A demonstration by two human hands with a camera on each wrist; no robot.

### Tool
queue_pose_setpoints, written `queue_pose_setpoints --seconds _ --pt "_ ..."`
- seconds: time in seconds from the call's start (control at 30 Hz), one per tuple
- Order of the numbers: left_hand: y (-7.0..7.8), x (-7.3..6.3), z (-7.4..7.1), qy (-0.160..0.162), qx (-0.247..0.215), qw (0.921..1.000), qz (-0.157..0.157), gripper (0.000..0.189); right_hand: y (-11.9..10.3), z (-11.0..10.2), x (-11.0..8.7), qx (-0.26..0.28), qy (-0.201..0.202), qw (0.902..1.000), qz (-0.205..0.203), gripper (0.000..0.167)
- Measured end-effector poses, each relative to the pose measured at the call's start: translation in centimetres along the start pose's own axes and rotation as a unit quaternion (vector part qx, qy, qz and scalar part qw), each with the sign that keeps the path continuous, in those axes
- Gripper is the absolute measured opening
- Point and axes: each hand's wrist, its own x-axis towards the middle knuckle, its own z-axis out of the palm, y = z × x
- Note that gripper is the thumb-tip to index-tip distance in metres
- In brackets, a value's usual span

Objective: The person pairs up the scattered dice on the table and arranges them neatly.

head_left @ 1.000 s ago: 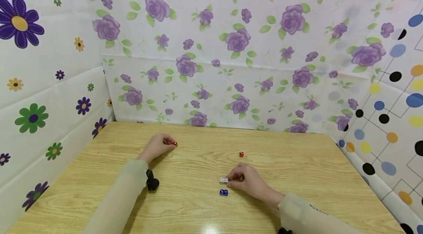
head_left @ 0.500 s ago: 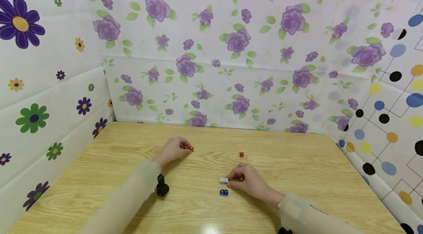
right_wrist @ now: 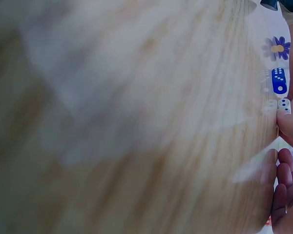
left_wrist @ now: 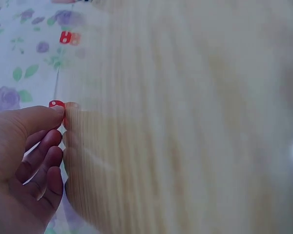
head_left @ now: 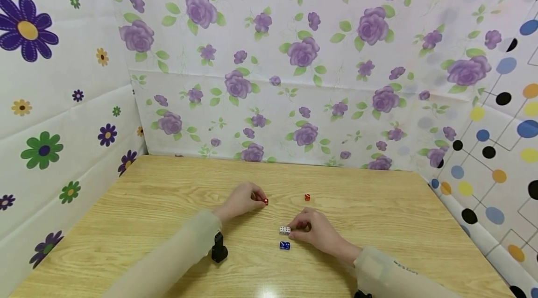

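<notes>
My left hand pinches a red die between thumb and fingertips. In the left wrist view that red die pokes out past the thumb, low over the wood. Two white dice stand side by side, and my right hand pinches the right-hand one between thumb and index finger. The right wrist view shows a white die at the thumb tip, largely covered. Two blue dice sit together just nearer to me. A second red die lies alone beyond the right hand.
The wooden table spreads under everything. A flowered cloth hangs along its far edge, with patterned cloths at left and right. Black wrist cameras are strapped under both sleeves.
My left hand has carried the red die to the right and slightly nearer to me, closer to the white dice. My right hand, the white and blue dice and the other red die stay put.
</notes>
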Motion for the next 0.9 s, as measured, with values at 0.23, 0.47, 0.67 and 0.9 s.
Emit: queue_pose_setpoints --seconds 0.23,0.47,0.67,0.9 --pt "1.3 -0.5 1.2 -0.021 -0.012 0.9995 0.020 0.005 -0.1 0.0 0.0 -0.003 0.000 1.0000 0.000 0.015" --pt "2.5 -1.1 2.1 -0.031 -0.013 0.9984 0.046 0.006 -0.1 0.0 0.0 0.004 0.003 1.0000 0.006 0.012" --pt "3.2 -1.5 2.7 -0.032 -0.010 0.9976 0.061 0.007 0.1 0.1 0.1 0.002 0.001 0.9999 0.011 0.013" --pt "3.5 -1.7 3.0 -0.032 -0.005 0.9974 0.064 0.008 0.1 0.1 0.1 0.004 0.002 1.0000 0.008 0.014"
